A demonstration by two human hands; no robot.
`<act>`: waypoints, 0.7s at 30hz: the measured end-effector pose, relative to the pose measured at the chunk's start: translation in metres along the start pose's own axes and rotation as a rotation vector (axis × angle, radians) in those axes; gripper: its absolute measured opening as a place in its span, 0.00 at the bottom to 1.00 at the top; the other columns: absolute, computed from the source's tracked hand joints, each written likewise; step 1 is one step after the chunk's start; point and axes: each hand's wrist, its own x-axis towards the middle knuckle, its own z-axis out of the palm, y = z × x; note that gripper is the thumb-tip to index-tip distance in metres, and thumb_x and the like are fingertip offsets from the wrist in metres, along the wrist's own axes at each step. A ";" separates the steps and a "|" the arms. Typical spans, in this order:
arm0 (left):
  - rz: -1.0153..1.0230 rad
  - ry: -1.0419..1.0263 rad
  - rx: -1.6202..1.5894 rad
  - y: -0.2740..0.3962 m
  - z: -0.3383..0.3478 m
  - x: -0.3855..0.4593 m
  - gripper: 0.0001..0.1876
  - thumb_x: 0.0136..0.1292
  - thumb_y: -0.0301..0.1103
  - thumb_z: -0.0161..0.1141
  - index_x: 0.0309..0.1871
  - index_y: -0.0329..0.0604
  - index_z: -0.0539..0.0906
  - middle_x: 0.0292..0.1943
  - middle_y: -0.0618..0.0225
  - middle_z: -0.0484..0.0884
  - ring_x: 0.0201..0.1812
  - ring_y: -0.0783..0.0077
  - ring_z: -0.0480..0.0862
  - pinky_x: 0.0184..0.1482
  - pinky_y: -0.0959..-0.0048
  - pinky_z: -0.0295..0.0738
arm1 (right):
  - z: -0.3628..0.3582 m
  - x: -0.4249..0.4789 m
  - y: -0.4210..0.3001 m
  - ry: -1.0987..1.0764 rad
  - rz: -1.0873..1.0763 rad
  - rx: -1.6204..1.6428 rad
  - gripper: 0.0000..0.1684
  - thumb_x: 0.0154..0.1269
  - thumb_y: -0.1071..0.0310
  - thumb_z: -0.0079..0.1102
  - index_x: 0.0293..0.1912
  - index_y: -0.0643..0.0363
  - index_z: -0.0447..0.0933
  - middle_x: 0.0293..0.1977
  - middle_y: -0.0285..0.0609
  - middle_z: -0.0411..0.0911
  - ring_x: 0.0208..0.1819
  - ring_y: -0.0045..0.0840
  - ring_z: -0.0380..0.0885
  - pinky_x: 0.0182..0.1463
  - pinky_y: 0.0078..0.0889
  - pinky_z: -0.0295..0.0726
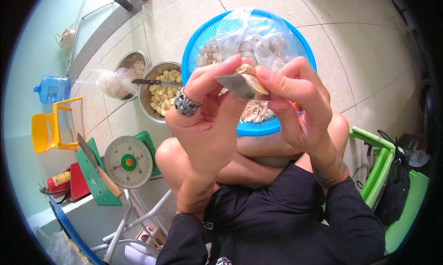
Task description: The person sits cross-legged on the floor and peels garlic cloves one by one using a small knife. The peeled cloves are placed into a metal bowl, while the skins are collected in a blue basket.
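Observation:
Close before me, my left hand (pixel 207 116), wearing a large metal ring (pixel 187 102), grips a garlic clove (pixel 255 80) with papery skin at its fingertips. The grey blade of a small knife (pixel 233 85) lies against the clove. My right hand (pixel 301 98) appears to hold this knife; its thumb presses the clove, and a bit of orange, perhaps the handle, shows behind the fingers. Below both hands is a blue plastic basket (pixel 188 57) with loose garlic skins (pixel 256 111) and a clear plastic bag (pixel 254 36) in it.
Left of the basket, a steel bowl (pixel 147 112) holds peeled garlic cloves, with a dark-handled knife (pixel 155 82) across it. Another bowl (pixel 147 57) and plastic bag (pixel 116 83) adjoin it. A dial scale (pixel 128 162), wooden-handled knife (pixel 100 168) and yellow chair (pixel 43 131) stand left; a green chair (pixel 375 178) right.

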 end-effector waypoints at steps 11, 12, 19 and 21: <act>0.029 -0.038 0.306 0.006 -0.008 0.006 0.16 0.57 0.16 0.61 0.50 0.31 0.78 0.40 0.61 0.79 0.43 0.74 0.81 0.43 0.81 0.79 | -0.002 0.004 -0.003 0.087 0.296 0.360 0.11 0.69 0.69 0.49 0.47 0.63 0.74 0.38 0.42 0.79 0.36 0.17 0.75 0.39 0.18 0.73; 0.021 -0.044 0.327 0.007 -0.011 0.006 0.16 0.59 0.18 0.60 0.51 0.30 0.77 0.43 0.57 0.79 0.42 0.71 0.82 0.42 0.79 0.79 | -0.002 0.005 -0.002 0.117 0.315 0.388 0.11 0.70 0.69 0.48 0.47 0.63 0.73 0.39 0.42 0.79 0.37 0.16 0.75 0.39 0.18 0.73; -0.095 -0.075 -0.097 0.008 -0.017 0.005 0.18 0.67 0.28 0.53 0.59 0.36 0.70 0.50 0.47 0.78 0.39 0.66 0.81 0.36 0.76 0.76 | -0.013 0.007 0.008 0.040 0.598 0.453 0.14 0.71 0.64 0.48 0.48 0.63 0.72 0.36 0.39 0.78 0.36 0.15 0.74 0.40 0.17 0.71; -0.086 -0.111 -0.178 0.005 -0.014 0.003 0.17 0.67 0.30 0.53 0.57 0.38 0.70 0.50 0.47 0.78 0.38 0.65 0.80 0.35 0.75 0.74 | -0.011 0.009 0.013 -0.020 0.643 0.345 0.14 0.71 0.63 0.49 0.47 0.64 0.74 0.34 0.40 0.78 0.35 0.17 0.74 0.38 0.19 0.71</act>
